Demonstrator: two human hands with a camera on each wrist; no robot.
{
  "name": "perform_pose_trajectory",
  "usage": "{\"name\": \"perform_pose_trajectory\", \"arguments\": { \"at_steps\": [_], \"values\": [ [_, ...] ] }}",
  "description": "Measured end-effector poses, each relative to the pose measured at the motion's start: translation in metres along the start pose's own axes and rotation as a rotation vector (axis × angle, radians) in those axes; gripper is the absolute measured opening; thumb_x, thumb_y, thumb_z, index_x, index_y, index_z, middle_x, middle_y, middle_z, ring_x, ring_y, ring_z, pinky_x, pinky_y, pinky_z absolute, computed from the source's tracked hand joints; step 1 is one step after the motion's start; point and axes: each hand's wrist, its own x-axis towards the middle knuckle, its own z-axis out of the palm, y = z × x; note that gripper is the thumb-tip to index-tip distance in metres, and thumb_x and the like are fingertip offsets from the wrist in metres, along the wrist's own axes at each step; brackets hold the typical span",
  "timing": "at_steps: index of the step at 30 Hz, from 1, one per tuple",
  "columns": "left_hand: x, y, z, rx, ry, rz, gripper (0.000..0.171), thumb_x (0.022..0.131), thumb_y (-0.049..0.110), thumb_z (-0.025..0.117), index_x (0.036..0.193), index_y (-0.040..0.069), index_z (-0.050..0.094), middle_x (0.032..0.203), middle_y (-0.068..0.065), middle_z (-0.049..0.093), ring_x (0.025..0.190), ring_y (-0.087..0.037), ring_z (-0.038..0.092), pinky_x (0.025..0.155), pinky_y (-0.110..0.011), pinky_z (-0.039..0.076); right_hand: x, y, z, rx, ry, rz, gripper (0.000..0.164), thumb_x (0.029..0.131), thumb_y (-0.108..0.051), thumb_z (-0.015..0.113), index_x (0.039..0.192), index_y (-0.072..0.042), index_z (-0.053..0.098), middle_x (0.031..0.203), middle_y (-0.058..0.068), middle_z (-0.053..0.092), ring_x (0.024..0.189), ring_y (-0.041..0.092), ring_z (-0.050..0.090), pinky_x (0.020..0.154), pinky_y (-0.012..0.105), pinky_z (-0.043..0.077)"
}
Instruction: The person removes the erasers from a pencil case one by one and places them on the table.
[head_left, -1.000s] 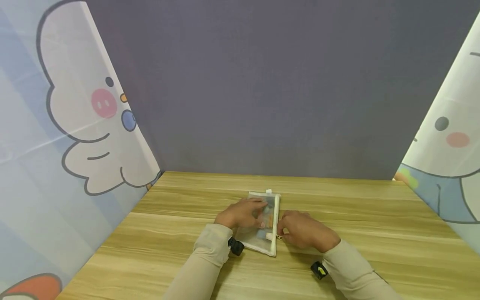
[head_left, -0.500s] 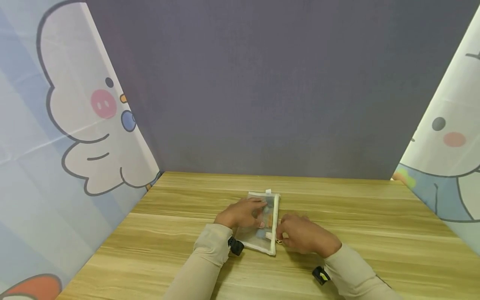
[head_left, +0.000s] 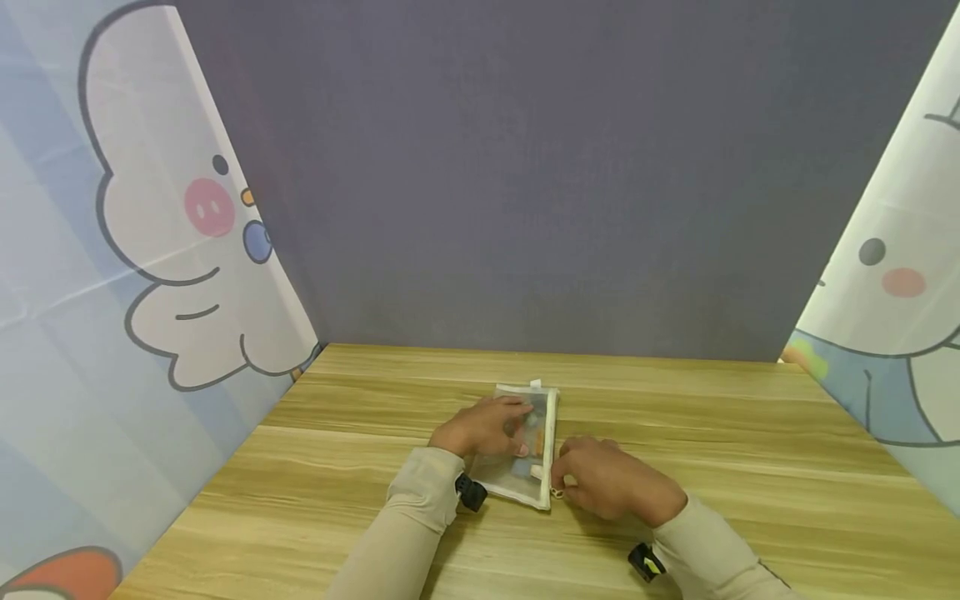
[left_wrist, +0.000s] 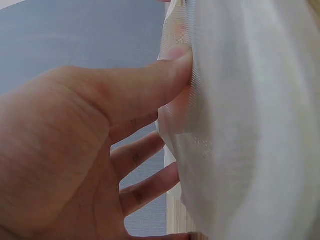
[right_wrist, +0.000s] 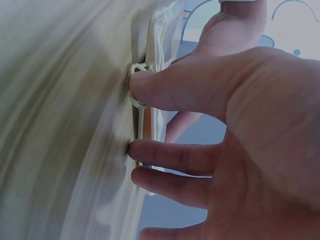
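Observation:
A translucent mesh zipper pouch (head_left: 506,482) with white edging lies flat on the wooden table. My left hand (head_left: 483,427) rests on top of it, fingers spread. In the left wrist view the thumb (left_wrist: 172,70) presses against the mesh. At the pouch's right edge, my right hand (head_left: 611,479) pinches the ring-shaped zipper pull (head_left: 557,493). The right wrist view has the thumb over this pull (right_wrist: 137,69) and several other fingers extended toward the table; the forefinger is hidden. An orange patch (head_left: 538,442) and a bluish one show through the mesh, partly covered by my left hand.
The wood-grain table (head_left: 360,467) reaches back to a dark grey panel (head_left: 525,183). Cartoon-printed curtains hang on the left (head_left: 60,250) and right (head_left: 900,358). A small white tag (head_left: 536,383) sticks out from the pouch's far end.
My right hand has slid toward me along the pouch's right edge, taking the zipper pull with it. My left hand has stayed in place on the pouch.

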Motion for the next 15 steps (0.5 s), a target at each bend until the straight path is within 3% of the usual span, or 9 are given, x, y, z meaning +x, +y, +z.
{"name": "perform_pose_trajectory", "arguments": {
  "at_steps": [7, 15],
  "values": [
    [-0.001, -0.003, 0.001, 0.013, -0.007, -0.001, 0.074, 0.091, 0.046, 0.073, 0.155, 0.028, 0.041, 0.161, 0.006, 0.031, 0.149, -0.033, 0.024, 0.114, -0.056, 0.03, -0.001, -0.007, -0.003, 0.001, -0.001, -0.009, 0.013, 0.087, -0.017, 0.078, 0.085, -0.028, 0.073, 0.096, -0.01, 0.054, 0.083, 0.007, 0.049, 0.066, 0.034, 0.041],
    [-0.001, -0.001, -0.002, -0.011, -0.014, 0.01, 0.075, 0.091, 0.045, 0.073, 0.156, 0.027, 0.041, 0.162, 0.004, 0.03, 0.149, -0.035, 0.02, 0.114, -0.059, 0.027, -0.003, -0.011, -0.009, 0.009, -0.026, -0.005, 0.013, 0.087, -0.016, 0.078, 0.084, -0.028, 0.073, 0.098, -0.01, 0.054, 0.085, 0.007, 0.049, 0.068, 0.034, 0.041]
  ]
}}
